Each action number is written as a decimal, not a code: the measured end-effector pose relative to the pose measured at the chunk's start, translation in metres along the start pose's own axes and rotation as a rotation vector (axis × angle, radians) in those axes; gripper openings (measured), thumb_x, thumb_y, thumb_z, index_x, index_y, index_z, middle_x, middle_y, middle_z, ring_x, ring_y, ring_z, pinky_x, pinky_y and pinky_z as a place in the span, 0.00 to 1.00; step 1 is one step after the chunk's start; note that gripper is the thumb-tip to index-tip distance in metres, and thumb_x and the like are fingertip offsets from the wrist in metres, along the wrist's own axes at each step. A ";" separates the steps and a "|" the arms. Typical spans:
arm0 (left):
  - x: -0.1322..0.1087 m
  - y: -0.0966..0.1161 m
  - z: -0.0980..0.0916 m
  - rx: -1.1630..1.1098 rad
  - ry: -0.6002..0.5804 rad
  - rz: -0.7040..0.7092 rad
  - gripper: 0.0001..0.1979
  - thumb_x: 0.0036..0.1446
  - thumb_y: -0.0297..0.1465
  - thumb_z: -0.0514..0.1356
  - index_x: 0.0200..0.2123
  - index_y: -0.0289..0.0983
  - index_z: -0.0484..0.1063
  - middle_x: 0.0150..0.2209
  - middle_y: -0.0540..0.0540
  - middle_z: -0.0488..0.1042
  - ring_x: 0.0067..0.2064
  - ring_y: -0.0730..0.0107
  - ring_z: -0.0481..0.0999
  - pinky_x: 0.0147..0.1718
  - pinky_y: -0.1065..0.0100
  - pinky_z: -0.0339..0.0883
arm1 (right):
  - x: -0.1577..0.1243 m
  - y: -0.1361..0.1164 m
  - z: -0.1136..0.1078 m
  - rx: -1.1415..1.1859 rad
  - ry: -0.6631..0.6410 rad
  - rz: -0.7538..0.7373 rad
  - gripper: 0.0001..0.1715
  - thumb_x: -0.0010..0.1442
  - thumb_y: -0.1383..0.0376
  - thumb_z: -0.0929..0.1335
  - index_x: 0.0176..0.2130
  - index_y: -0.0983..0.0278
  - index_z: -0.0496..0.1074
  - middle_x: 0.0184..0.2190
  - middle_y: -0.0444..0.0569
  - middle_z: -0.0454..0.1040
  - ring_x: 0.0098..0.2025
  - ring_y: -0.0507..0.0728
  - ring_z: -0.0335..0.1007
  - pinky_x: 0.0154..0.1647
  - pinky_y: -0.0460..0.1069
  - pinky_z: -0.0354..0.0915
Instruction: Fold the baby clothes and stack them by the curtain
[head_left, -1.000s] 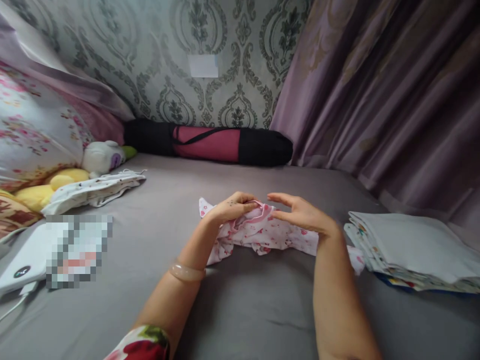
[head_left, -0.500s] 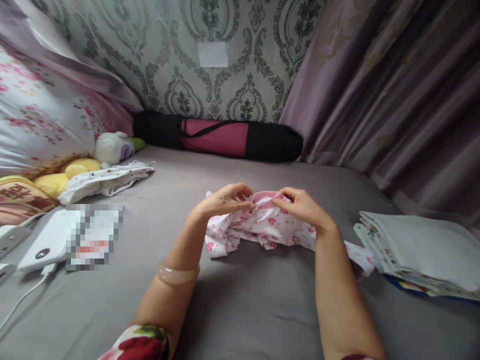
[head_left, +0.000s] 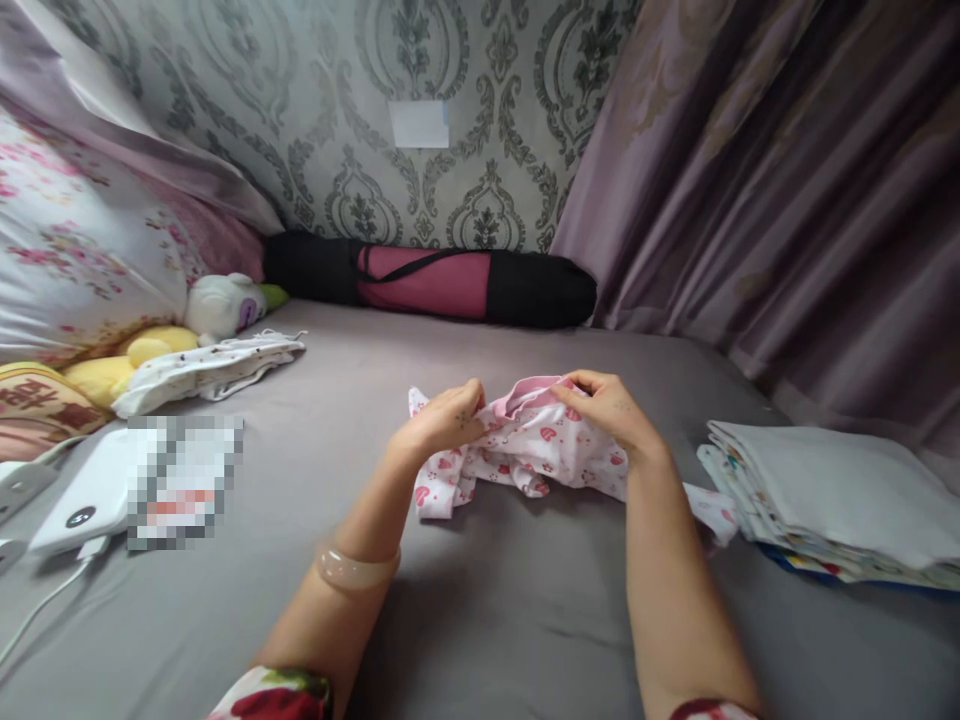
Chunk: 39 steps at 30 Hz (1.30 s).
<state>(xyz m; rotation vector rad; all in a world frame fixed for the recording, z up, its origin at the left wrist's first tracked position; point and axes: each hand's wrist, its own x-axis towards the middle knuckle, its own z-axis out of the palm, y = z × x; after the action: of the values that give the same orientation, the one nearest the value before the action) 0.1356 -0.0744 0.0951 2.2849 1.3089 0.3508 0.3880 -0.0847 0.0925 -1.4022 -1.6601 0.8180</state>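
Note:
A small white garment with a pink heart-like print lies bunched on the grey bed sheet. Its pink band is lifted in a loop between my hands. My left hand is closed on the fabric at the left end of that band, its fingertips hidden by the hand and cloth. On the opposite side, my right hand pinches the band between thumb and fingers. One printed end of the garment stretches out to the right, beyond my right forearm.
A stack of folded cloths lies at the right. To the left are a white power bank with a cable, a folded white garment and soft toys. A black-and-red long bag rests along the wall.
My left hand has shifted slightly left and curled from an extended pinch into a tighter grip on the garment. My right hand still pinches the pink band. The view has moved slightly.

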 end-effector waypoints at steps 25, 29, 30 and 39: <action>-0.017 -0.015 -0.102 -0.474 0.657 -0.049 0.14 0.48 0.31 0.54 0.35 0.33 0.76 0.23 0.51 0.68 0.23 0.75 0.62 0.21 0.74 0.54 | -0.007 -0.080 -0.026 -0.094 -0.088 -0.181 0.30 0.52 0.41 0.68 0.35 0.64 0.75 0.31 0.47 0.74 0.31 0.54 0.66 0.31 0.47 0.60; -0.021 -0.008 -0.134 -0.338 0.664 0.088 0.13 0.50 0.31 0.54 0.36 0.34 0.76 0.23 0.52 0.66 0.24 0.75 0.61 0.23 0.74 0.55 | -0.003 -0.098 -0.035 -0.034 -0.014 -0.220 0.30 0.52 0.40 0.68 0.37 0.63 0.76 0.32 0.47 0.75 0.33 0.54 0.68 0.32 0.48 0.62; -0.023 -0.005 -0.141 -0.292 0.649 0.123 0.12 0.50 0.31 0.55 0.35 0.34 0.76 0.22 0.52 0.65 0.25 0.75 0.61 0.23 0.74 0.55 | -0.002 -0.102 -0.039 -0.016 -0.009 -0.209 0.30 0.52 0.40 0.68 0.38 0.63 0.76 0.32 0.47 0.76 0.32 0.54 0.69 0.31 0.48 0.63; -0.038 -0.001 -0.158 -0.197 0.505 0.302 0.11 0.51 0.37 0.62 0.34 0.36 0.77 0.27 0.50 0.72 0.28 0.75 0.67 0.26 0.74 0.59 | -0.003 -0.126 -0.080 -0.015 -0.167 -0.050 0.28 0.44 0.45 0.74 0.39 0.60 0.78 0.34 0.49 0.79 0.34 0.58 0.73 0.32 0.51 0.69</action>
<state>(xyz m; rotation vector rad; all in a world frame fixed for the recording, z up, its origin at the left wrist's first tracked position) 0.0457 -0.0626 0.2303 2.3023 1.0748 1.1684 0.3999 -0.1116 0.2387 -1.3276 -1.8230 0.9167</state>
